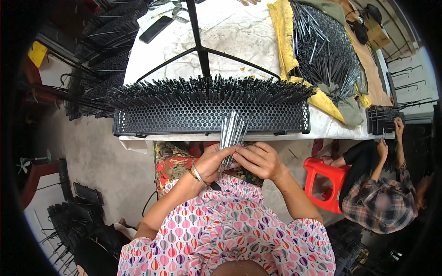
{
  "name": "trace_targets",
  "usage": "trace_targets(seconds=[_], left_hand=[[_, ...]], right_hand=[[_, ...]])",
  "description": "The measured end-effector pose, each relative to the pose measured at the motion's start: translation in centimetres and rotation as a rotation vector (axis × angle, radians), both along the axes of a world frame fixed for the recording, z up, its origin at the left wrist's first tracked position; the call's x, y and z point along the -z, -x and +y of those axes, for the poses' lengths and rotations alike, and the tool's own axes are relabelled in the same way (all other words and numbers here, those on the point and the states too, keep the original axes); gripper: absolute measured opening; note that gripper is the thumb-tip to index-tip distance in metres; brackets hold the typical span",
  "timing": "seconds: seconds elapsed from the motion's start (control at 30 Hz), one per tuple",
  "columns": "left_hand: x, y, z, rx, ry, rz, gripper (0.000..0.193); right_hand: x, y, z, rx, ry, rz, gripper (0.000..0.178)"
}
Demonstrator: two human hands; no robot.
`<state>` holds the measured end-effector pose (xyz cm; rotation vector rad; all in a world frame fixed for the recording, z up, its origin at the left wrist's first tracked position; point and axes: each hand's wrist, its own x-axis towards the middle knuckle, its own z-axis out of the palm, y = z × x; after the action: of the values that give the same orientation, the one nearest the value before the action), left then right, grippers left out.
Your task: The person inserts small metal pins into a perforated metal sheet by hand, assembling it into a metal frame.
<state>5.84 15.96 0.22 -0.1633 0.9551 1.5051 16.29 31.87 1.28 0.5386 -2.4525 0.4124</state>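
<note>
My left hand (212, 162) grips a bundle of thin grey metal rods (233, 131) that stands up just in front of a black perforated tray (184, 118). My right hand (259, 159) touches the lower end of the same bundle, with its fingers pinching the rods. The tray's upper rows are packed with many dark rods standing in its holes (212, 89). The lower rows of holes show bare.
A large heap of loose metal rods (329, 55) lies on a yellow cloth at the right of the white table (230, 32). A black stand (199, 41) and a phone (155, 29) sit farther back. Another person (377, 193) sits right, by a red stool (322, 181). Stacked black trays (99, 60) stand left.
</note>
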Motion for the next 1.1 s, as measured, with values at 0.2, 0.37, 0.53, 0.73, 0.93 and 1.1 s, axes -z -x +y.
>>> trace_targets(seconds=[0.2, 0.37, 0.53, 0.73, 0.93, 1.1], left_hand=[[-0.5, -0.6, -0.3, -0.125, 0.018, 0.157, 0.029], [-1.1, -1.0, 0.2, -0.037, -0.019, 0.215, 0.027], [-1.8, -1.2, 0.3, 0.075, -0.059, 0.182, 0.028], [-1.7, -1.3, 0.6, 0.048, -0.077, 0.123, 0.026], [-1.1, -1.1, 1.0, 0.025, -0.084, 0.118, 0.028], [-0.9, -1.3, 1.3, 0.062, -0.035, 0.105, 0.025]], right_hand=[[-5.5, -0.5, -0.9, 0.231, 0.434, 0.114, 0.022], [-3.6, 1.5, 0.3, 0.469, 1.459, -0.483, 0.017], [-1.4, 2.0, 0.7, 0.404, 1.552, -0.611, 0.021], [-2.0, 1.2, 1.4, 0.43, 1.584, -0.627, 0.018], [-5.8, -0.6, 5.3, 0.582, 1.31, -0.227, 0.015], [-5.9, 0.9, 10.7, 0.661, 1.018, 0.115, 0.016]])
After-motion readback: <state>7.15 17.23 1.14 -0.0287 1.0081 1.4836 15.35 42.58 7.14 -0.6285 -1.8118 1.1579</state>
